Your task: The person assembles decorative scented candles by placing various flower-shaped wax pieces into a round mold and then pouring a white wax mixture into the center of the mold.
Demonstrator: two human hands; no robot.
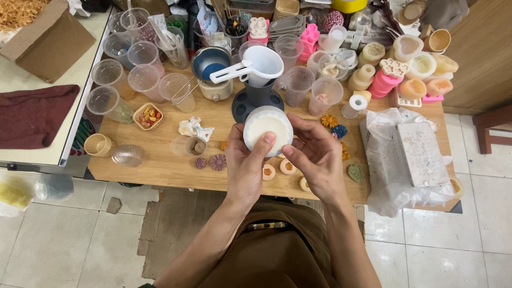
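Both your hands are up over the wooden table [160,170] w/ a round white mould [268,129] full of pale set wax btwn them; your left hand [246,165] grasps it from below, thumb pressed on the wax top; your right hand [314,154] curls round its right rim, fingers bent, touching the edge. Just behind sits a dark stand [256,98] w/ a white pouring jug [261,65]; small flower-shaped pieces [217,161] lie near your left wrist; a bagged white block [418,154] sits right.
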